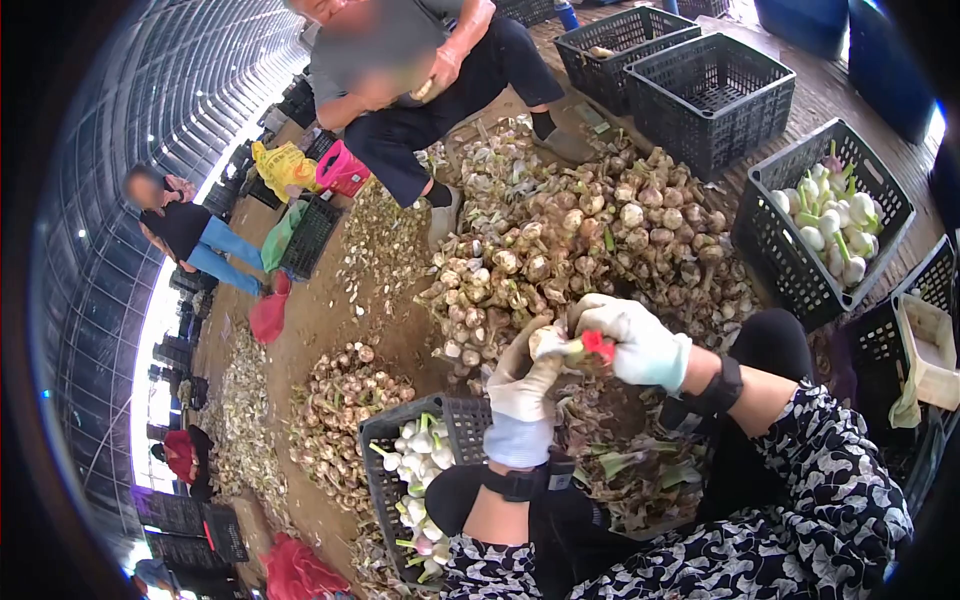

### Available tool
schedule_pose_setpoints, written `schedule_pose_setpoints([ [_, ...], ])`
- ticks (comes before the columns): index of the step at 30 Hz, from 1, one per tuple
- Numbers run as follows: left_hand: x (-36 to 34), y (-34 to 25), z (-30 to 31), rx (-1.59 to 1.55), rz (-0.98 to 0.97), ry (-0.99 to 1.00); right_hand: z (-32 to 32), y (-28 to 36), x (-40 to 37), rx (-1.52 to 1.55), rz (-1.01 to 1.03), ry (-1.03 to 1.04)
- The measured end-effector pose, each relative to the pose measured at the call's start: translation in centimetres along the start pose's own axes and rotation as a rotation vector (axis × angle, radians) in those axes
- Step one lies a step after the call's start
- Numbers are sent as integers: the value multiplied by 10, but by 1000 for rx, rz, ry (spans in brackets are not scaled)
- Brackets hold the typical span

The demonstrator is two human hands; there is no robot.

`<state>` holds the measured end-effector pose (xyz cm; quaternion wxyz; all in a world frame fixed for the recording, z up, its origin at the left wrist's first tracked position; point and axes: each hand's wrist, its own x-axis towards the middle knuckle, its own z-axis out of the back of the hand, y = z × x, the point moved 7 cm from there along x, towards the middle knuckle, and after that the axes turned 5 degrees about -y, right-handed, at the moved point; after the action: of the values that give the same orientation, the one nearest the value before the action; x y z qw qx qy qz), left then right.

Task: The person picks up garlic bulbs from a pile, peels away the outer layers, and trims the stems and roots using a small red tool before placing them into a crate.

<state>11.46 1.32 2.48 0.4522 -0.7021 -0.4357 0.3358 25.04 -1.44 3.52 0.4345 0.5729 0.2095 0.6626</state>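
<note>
My left hand, in a soiled white glove, is closed around a garlic bulb with a short pale green stem pointing right. My gloved right hand meets it at the stem, its fingers closed on a small red tool whose working end is hidden. Beyond both hands spreads a large heap of unpeeled garlic. By my left forearm stands a black crate with cleaned white garlic bulbs in it. Peeled skins and cut leaves lie on the ground below my hands.
Another person crouches across the heap, hands at work. To the right, a black crate holds white garlic; two more crates stand beyond. A smaller garlic pile lies left. Another person stands farther off.
</note>
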Motion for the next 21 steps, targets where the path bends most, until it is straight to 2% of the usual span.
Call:
schedule_pose_setpoints([
  [1,1,-2,6,0,-2,-2,-2,2,-1,141,18,97],
  [2,1,-1,0,-110,75,129,-7,-8,-11,512,-286,83],
  [3,0,0,-7,-220,153,262,-8,-3,-12,510,-280,83],
  [5,3,6,-5,-232,196,262,-18,-5,-20,1327,-609,-29],
  [6,3,9,-3,-310,209,207,-26,-25,-31,1343,-664,-3],
  [7,6,10,-2,-388,221,153,-32,-28,-31,1343,-665,-4],
  [9,5,6,-9,-325,195,138,-28,-10,-19,1384,-231,57],
  [11,8,-2,-9,64,-200,106,-22,-20,-23,990,-301,85],
  [12,8,12,-2,-117,-4,31,-24,-29,-27,898,-420,32],
  [13,5,10,0,-117,-4,27,-23,-34,-29,802,-535,-19],
  [14,4,8,2,-82,15,61,-11,-25,-21,1099,-366,-116],
  [15,2,6,1,-46,35,97,4,-20,-10,1260,-358,-151],
  [17,0,0,4,-263,67,115,75,-33,1,-233,-162,-373],
  [18,4,4,12,-252,84,144,75,-28,5,-235,-157,-367],
  [19,7,8,17,-238,102,174,55,-34,8,-380,-319,-42],
  [20,8,6,17,-242,99,171,34,-29,-6,-409,-233,73],
  [21,8,4,18,-45,36,136,12,-23,-22,-427,-141,184],
])
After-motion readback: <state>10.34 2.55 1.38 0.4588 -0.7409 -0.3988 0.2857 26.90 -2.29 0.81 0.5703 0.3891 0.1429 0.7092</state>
